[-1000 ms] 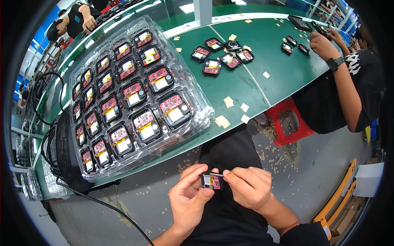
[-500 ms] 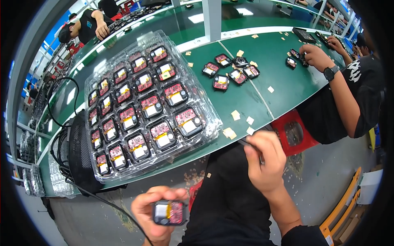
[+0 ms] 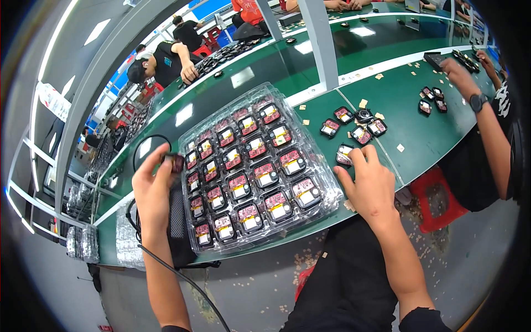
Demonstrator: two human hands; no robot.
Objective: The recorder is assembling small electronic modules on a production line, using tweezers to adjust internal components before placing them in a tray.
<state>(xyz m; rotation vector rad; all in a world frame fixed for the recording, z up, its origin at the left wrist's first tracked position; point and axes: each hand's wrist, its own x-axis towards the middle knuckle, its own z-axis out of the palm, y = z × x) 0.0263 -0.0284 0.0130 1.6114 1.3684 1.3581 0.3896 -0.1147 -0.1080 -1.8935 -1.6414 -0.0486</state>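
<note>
My left hand is raised beside the far-left edge of a clear plastic tray, closed on a small dark electronic module seen edge-on. Rows of black-framed modules with red circuit boards and white batteries fill the tray, such as the module in its near right corner. Right of the tray, my right hand reaches over the green table, thumb and fingers apart around the edges of another module. Whether they press on it is hard to tell. Several similar modules lie just beyond.
A black mesh bag and a black cable are left of the tray. A grey post rises behind. At right a co-worker's arm reaches over more modules; a red stool stands below.
My left hand has risen from below the table edge to the tray's left side with its module. My right hand has moved forward over the table to a loose module. The view has shifted.
</note>
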